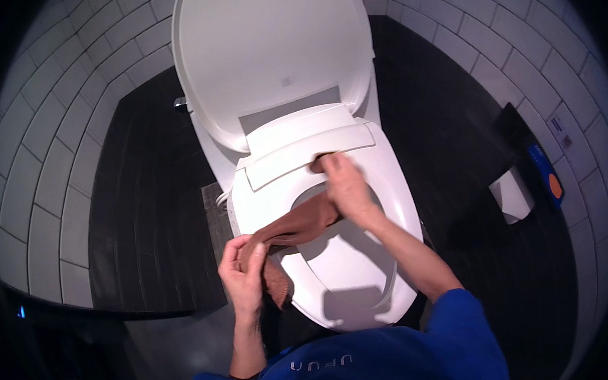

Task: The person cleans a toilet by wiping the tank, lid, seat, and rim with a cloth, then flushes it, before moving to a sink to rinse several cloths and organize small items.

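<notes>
A brown cloth (300, 222) stretches between my two hands over the opening of a white toilet seat (406, 221). My left hand (242, 276) grips one end beside the seat's left rim, and a loose corner hangs below the fingers. Blurred by motion, my right hand (347, 187) holds the other end near the back of the seat, with a bit of cloth showing past its fingertips. The raised toilet lid (275, 42) leans back behind the seat. Inside the bowl (346, 260), the lower part lies in shadow.
A chrome flush lever (180, 104) sticks out left of the raised lid. On the dark floor (450, 130) to the right stands a white box-like object (511, 195), near a blue and orange item (548, 177) by the wall. White tiled walls (528, 39) enclose both sides.
</notes>
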Motion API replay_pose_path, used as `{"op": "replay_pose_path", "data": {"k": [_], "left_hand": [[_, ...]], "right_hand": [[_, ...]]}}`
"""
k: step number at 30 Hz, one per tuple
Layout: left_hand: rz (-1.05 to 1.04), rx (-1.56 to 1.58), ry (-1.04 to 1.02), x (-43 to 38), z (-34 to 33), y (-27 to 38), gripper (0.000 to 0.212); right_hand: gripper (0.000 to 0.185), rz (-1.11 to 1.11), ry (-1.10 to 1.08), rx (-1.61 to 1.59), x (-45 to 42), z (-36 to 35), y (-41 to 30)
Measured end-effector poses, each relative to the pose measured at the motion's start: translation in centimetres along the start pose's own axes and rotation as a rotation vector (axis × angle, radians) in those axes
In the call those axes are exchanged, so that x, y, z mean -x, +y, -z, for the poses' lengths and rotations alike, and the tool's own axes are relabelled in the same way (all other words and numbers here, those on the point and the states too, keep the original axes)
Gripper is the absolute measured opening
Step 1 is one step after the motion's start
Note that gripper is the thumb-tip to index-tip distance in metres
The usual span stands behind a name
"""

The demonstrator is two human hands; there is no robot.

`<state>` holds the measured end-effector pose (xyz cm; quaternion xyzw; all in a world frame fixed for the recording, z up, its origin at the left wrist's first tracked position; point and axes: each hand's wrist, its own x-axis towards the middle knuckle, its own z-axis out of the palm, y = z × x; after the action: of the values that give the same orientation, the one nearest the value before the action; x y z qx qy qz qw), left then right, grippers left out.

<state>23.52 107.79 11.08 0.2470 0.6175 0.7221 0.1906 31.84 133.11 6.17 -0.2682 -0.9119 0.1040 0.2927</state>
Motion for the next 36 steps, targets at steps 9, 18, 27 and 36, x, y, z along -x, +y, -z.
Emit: {"op": "replay_pose_path", "data": {"k": [9,18,27,36], "left_hand": [[-0.057,0.021,0.043,-0.4,0.2,0.6,0.019],[-0.05,-0.006,-0.169,0.4,-4.5,0.6,0.022],[-0.11,-0.001,-0.047,0.8,-2.8,2.5,0.022],[0.027,-0.067,-0.297,3.4,-5.6,1.6,0.024]], "right_hand": [[0.054,0.433,0.116,0.06,0.4,-6.8,-3.4],[0.055,-0.323,0.068,0.111,-2.5,0.5,3.0],[0.042,0.511,0.151,-0.135,-0.6,-7.1,-6.3],[0.043,0.016,0.31,0.234,2.9,0.8,6.2]]}}
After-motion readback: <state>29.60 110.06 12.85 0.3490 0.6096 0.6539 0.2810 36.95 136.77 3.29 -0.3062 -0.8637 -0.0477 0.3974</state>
